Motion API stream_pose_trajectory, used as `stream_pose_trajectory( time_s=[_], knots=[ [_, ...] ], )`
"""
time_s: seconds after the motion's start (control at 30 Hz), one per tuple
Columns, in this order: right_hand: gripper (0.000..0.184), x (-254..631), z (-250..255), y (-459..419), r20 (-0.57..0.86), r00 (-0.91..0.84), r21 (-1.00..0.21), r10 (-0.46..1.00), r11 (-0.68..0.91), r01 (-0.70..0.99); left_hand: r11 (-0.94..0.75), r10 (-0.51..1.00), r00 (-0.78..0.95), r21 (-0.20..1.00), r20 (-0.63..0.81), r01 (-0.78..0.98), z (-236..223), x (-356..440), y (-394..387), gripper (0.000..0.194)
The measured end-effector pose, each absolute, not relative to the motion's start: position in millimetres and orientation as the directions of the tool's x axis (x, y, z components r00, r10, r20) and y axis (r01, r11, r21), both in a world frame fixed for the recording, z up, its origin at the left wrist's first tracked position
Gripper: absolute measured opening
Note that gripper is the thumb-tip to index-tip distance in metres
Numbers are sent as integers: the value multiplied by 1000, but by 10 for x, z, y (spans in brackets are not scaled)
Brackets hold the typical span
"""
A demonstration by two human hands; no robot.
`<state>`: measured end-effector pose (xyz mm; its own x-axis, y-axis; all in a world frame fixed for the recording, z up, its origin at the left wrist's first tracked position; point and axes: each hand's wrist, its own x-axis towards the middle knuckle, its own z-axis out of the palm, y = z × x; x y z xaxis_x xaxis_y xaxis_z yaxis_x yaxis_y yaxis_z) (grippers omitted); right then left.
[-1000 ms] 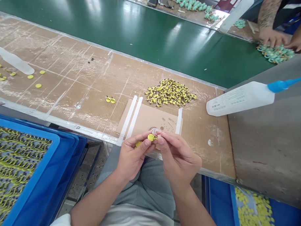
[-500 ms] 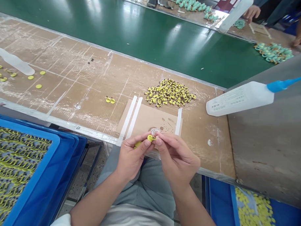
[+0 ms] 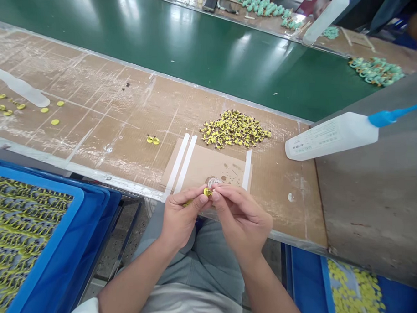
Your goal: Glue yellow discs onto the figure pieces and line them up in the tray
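Observation:
My left hand (image 3: 181,216) pinches a small yellow disc (image 3: 207,191) between thumb and fingertips, and a second yellow piece (image 3: 187,203) shows between its fingers. Against the disc's right side, my right hand (image 3: 245,217) is closed in a pinch; whatever it grips is mostly hidden by the fingertips. Both hands meet over the table's front edge. Just beyond them, a clear round item (image 3: 213,181) sits on a cardboard sheet (image 3: 204,161) held with white tape strips. Behind the sheet lies a pile of small yellow-and-dark-brown pieces (image 3: 235,129).
A white bottle with blue nozzle (image 3: 332,135) leans at right by a metal panel (image 3: 367,194). Blue trays (image 3: 74,220) of yellow pieces stand lower left; a bin of yellow discs (image 3: 357,294) is lower right. Beyond runs a green conveyor belt (image 3: 199,42).
My hands stay together at the disc, with the right hand drawn slightly left. The co-worker's hand across the belt has shifted. The view has moved a little.

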<state>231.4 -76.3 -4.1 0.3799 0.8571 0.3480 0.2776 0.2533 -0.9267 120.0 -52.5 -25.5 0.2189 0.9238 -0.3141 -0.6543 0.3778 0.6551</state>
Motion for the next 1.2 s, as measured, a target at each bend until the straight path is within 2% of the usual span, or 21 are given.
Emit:
stream_pose_trajectory(
  time_s=[0.13,0.27,0.53,0.87,1.07,1.2],
  knots=[
    [24,2333,-57,-768,268,378,-952,886,185,242,358,933,199,718,-300,-598,-288,1172,-538,18],
    [26,2354,-45,-761,263,366,-953,893,183,239,327,945,184,775,-270,-541,-294,1143,-553,18],
    [21,2344,-78,-801,156,410,-987,899,121,110,240,968,167,882,-187,-407,-261,1100,-572,21],
    [26,2290,7,-844,256,390,-966,884,214,146,236,967,174,907,-185,-349,-121,1019,-600,19],
    [19,2312,57,-821,172,347,-985,922,158,70,225,969,172,917,-176,-330,-120,975,-578,20],
    [16,2320,68,-819,147,344,-989,927,139,48,147,982,155,948,-106,-283,-120,978,-591,20]
  ],
)
